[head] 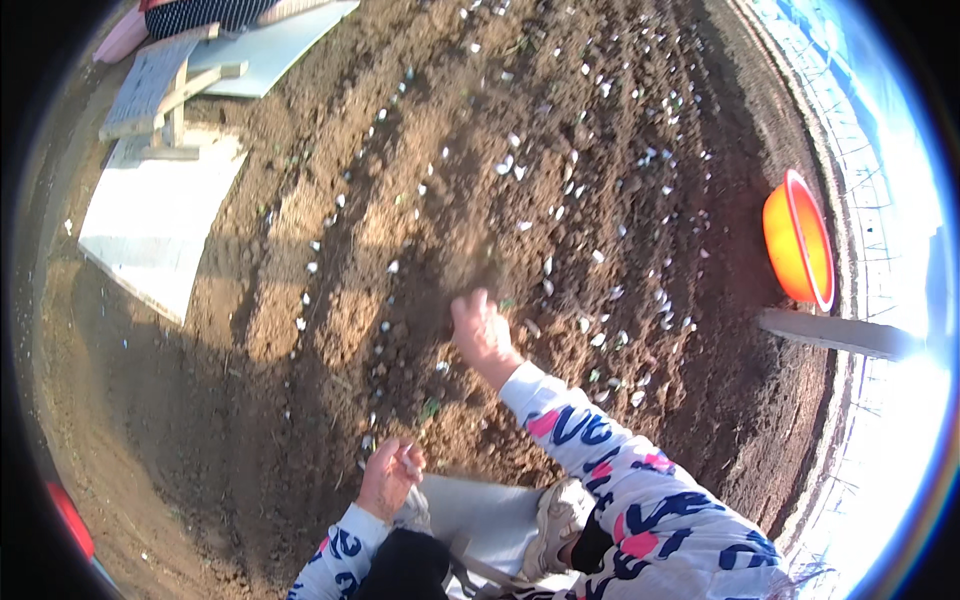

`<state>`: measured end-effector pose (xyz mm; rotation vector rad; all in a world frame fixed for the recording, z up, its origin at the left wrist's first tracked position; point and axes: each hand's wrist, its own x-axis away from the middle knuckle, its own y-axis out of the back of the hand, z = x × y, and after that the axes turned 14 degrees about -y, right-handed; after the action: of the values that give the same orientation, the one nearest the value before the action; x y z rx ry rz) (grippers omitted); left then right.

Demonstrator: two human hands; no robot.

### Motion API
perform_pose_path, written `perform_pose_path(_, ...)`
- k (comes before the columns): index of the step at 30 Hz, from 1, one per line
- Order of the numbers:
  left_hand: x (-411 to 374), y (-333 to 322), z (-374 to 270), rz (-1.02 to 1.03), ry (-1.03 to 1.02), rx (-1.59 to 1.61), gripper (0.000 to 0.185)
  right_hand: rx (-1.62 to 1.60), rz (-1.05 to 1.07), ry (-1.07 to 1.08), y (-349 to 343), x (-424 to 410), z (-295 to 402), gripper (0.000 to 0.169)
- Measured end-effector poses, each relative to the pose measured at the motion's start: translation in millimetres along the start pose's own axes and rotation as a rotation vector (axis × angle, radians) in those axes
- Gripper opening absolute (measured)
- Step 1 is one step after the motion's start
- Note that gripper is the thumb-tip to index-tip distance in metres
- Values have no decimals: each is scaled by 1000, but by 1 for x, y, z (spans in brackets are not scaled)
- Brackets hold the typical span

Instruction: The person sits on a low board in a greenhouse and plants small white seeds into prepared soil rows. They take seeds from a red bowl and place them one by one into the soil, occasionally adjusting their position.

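My left hand [390, 480] is low in the view, fingers curled around a whitish garlic clove [410, 454] near my knee. Farther forward, my right hand [481, 330] reaches down to the tilled soil [442, 240], its fingers bent together. Blur around those fingertips hides whether they pinch anything. Pale garlic cloves lie in rows in the furrows, with one clove [394, 266] left of my right hand and another [532, 328] to its right. More loose cloves [598, 340] are scattered on the right side.
An orange basin [799, 240] rests tilted at the right edge, beside a pale post [832, 332]. At upper left are a wooden stool [161, 90], a white board [161, 206] and part of another person [202, 16]. Under my shoe [555, 525] lies a grey board [480, 514].
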<state>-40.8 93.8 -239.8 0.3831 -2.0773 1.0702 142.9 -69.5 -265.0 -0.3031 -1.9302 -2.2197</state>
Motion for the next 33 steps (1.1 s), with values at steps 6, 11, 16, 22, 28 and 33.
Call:
perform_pose_path(6,-15,10,6,62,74,124,19,81,125,-92,14,-6,4,16)
perform_pose_path(11,-16,7,1,56,119,136,16,51,122,-55,13,-5,2,13)
perform_pose_path(16,-11,5,0,73,104,138,17,56,134,-93,12,-7,4,13)
perform_pose_path(22,-6,-2,-5,38,75,107,14,50,162,-133,8,-10,2,14)
perform_pose_path(28,-4,-5,-6,51,79,107,14,26,78,-153,3,-7,4,14)
perform_pose_path(33,-1,-10,-7,91,63,120,14,-107,120,-166,14,-4,2,17)
